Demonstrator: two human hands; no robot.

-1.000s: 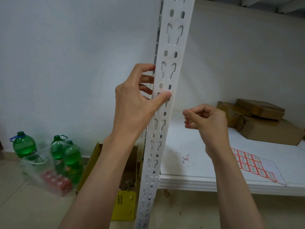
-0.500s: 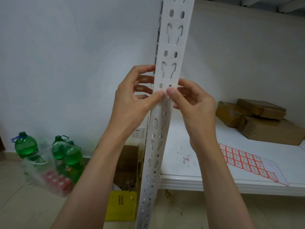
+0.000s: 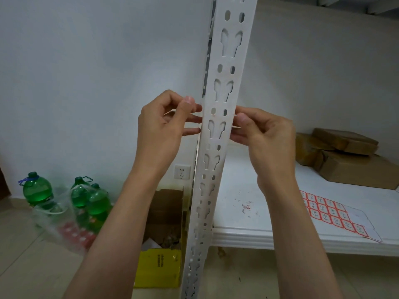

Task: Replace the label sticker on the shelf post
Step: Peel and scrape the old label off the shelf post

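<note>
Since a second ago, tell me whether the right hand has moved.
Yes. The right hand has come up and left from over the shelf board to the right edge of the shelf post.

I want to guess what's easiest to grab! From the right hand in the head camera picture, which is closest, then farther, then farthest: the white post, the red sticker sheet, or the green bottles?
1. The shelf post: just left of the right hand, at its fingertips.
2. The red sticker sheet: lower right, flat on the white shelf.
3. The green bottles: far left, on the floor.
</note>
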